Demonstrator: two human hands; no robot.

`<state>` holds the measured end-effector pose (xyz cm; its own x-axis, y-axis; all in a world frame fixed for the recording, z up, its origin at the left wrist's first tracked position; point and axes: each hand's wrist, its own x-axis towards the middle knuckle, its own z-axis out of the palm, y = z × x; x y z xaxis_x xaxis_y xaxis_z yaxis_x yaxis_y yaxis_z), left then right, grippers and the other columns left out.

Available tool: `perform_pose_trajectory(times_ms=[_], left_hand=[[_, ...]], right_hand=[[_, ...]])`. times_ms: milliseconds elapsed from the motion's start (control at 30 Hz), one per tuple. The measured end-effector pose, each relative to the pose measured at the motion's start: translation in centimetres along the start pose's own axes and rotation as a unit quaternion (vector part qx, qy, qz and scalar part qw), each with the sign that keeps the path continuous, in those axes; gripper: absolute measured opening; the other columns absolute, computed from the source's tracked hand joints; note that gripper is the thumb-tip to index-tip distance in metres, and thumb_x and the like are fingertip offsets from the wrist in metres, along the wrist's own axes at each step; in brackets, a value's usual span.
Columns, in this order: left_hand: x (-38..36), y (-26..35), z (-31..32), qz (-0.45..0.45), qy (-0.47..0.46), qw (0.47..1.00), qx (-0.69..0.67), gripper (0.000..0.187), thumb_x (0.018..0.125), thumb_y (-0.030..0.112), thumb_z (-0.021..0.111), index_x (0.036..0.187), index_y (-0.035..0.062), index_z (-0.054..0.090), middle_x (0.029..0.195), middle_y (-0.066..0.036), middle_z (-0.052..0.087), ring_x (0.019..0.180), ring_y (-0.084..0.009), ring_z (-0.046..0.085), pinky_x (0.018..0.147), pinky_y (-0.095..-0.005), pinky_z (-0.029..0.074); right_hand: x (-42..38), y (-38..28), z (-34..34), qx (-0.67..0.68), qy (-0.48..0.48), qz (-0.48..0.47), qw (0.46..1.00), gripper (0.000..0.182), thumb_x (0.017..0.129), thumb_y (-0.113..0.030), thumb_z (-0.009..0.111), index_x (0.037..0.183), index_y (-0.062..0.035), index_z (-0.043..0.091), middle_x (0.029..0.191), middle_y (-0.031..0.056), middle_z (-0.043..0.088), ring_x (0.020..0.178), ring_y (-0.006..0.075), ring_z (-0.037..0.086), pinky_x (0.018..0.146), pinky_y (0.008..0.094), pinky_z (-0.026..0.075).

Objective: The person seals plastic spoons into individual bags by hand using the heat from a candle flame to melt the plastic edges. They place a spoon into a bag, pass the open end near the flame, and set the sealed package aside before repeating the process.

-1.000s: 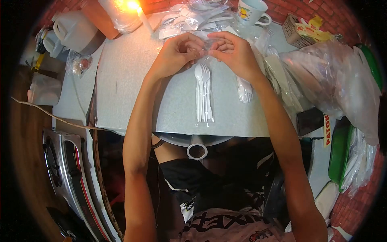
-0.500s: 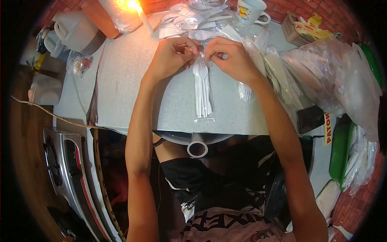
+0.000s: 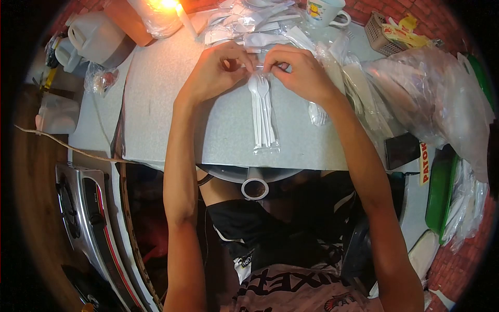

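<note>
White plastic cutlery (image 3: 263, 117), with fork tines and a spoon bowl showing at the top, lies in a narrow clear plastic bag (image 3: 267, 151) on the table in front of me. My left hand (image 3: 222, 72) is closed in a pinch at the left of the bag's upper end. Opposite it, my right hand (image 3: 299, 73) pinches the upper right of the same bag. A small gap separates the two sets of fingertips. Just beyond my hands lies a pile of wrapped white plastic cutlery (image 3: 249, 23). Another bundle of forks (image 3: 318, 113) rests beside my right wrist.
A lit candle (image 3: 186, 22) stands at the back left, near jugs (image 3: 99, 39). A cartoon mug (image 3: 325, 11) and a small basket (image 3: 382, 36) are at the back right. A large plastic bag (image 3: 431, 99) and a dark phone-like object (image 3: 402, 151) lie right. A stove (image 3: 96, 223) is lower left.
The view has shifted slightly, and the bag of cutlery sits a little higher in it. My right fingers have drawn into a tighter pinch at the bag's top.
</note>
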<state>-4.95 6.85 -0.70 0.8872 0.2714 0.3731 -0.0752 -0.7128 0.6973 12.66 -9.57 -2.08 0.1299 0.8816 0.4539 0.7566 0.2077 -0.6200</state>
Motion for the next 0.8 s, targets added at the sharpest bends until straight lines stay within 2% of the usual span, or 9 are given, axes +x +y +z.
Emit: perform_pose_trajectory(times_ms=[133,200,233,300,367,500,600,700,800], left_hand=[[-0.3,0.5,0.0,-0.032,-0.02,0.999,-0.008,0.011,0.079,-0.001,0.074,0.088,0.0046,0.075,0.091,-0.003,0.072,0.075,-0.0116,0.062,0.068,-0.0264,0.051],[-0.4,0.6,0.1,-0.05,-0.031,0.998,-0.016,0.01,0.079,0.0,0.074,0.088,0.004,0.074,0.088,-0.003,0.072,0.074,-0.0117,0.062,0.068,-0.0263,0.051],[-0.4,0.3,0.2,-0.063,-0.031,0.997,-0.033,0.01,0.08,0.002,0.074,0.09,0.0035,0.074,0.087,-0.004,0.071,0.072,-0.0117,0.062,0.068,-0.0264,0.052],[-0.5,0.3,0.3,-0.076,-0.031,0.995,-0.049,0.011,0.08,0.004,0.074,0.091,0.0031,0.074,0.085,-0.005,0.071,0.071,-0.0117,0.062,0.069,-0.0265,0.052],[-0.5,0.8,0.2,-0.082,-0.037,0.996,-0.011,0.008,0.087,0.003,0.074,0.095,0.0028,0.073,0.087,0.0,0.067,0.068,-0.0059,0.055,0.063,-0.0217,0.044],[-0.4,0.6,0.9,-0.096,0.002,0.995,-0.032,0.011,0.089,0.008,0.076,0.096,0.0021,0.071,0.086,0.0,0.066,0.068,-0.0058,0.053,0.063,-0.0226,0.044],[-0.4,1.0,0.9,-0.056,0.019,0.998,0.025,0.014,0.088,0.009,0.077,0.096,0.0014,0.069,0.086,-0.001,0.066,0.069,-0.0058,0.054,0.063,-0.0237,0.045],[-0.3,0.6,0.9,-0.075,-0.021,0.997,0.027,0.013,0.091,0.01,0.075,0.097,0.0015,0.068,0.088,-0.002,0.066,0.07,-0.0062,0.054,0.065,-0.024,0.046],[-0.1,0.0,0.9,-0.112,-0.015,0.994,-0.013,0.011,0.095,0.011,0.07,0.099,0.0011,0.068,0.089,-0.003,0.067,0.071,-0.007,0.056,0.065,-0.0239,0.047]], right_hand=[[0.0,-0.1,-0.2,-0.062,-0.005,-0.024,0.998,0.004,0.086,0.0,0.067,0.089,-0.001,0.068,0.094,0.0077,0.069,0.089,0.02,0.065,0.08,0.0328,0.052],[0.0,-0.5,-0.3,-0.048,0.008,-0.02,0.999,0.01,0.084,-0.012,0.072,0.091,-0.004,0.07,0.093,0.0098,0.069,0.09,0.0286,0.067,0.082,0.0384,0.054],[-0.1,-0.9,-0.4,-0.047,0.009,-0.021,0.999,0.01,0.084,-0.012,0.072,0.091,-0.004,0.07,0.093,0.0098,0.069,0.09,0.0286,0.067,0.082,0.0384,0.054],[-0.2,-1.7,-0.4,-0.028,0.022,0.045,0.998,0.023,0.084,-0.021,0.079,0.099,-0.0055,0.071,0.097,0.0102,0.07,0.096,0.0278,0.067,0.087,0.0368,0.054],[-0.3,-1.3,0.0,-0.032,0.028,0.043,0.998,0.029,0.083,-0.024,0.081,0.105,-0.0072,0.071,0.1,0.01,0.07,0.098,0.0276,0.067,0.088,0.037,0.054],[-0.2,-1.5,-0.2,-0.009,0.013,0.06,0.998,0.043,0.081,-0.027,0.084,0.119,-0.011,0.07,0.105,0.009,0.07,0.102,0.0263,0.066,0.09,0.0373,0.053],[0.0,-1.3,-0.1,-0.004,0.0,0.067,0.998,0.044,0.082,-0.027,0.083,0.121,-0.0113,0.071,0.102,0.0078,0.071,0.101,0.0227,0.065,0.09,0.0364,0.052],[0.3,-2.0,-0.7,0.064,-0.022,0.134,0.989,0.042,0.085,-0.028,0.082,0.121,-0.0104,0.07,0.096,0.0066,0.072,0.096,0.0192,0.066,0.086,0.0347,0.053],[0.2,-1.5,-0.3,0.092,0.002,0.129,0.987,0.038,0.09,-0.023,0.079,0.123,-0.0082,0.069,0.092,0.0062,0.073,0.09,0.015,0.068,0.082,0.0306,0.054]])
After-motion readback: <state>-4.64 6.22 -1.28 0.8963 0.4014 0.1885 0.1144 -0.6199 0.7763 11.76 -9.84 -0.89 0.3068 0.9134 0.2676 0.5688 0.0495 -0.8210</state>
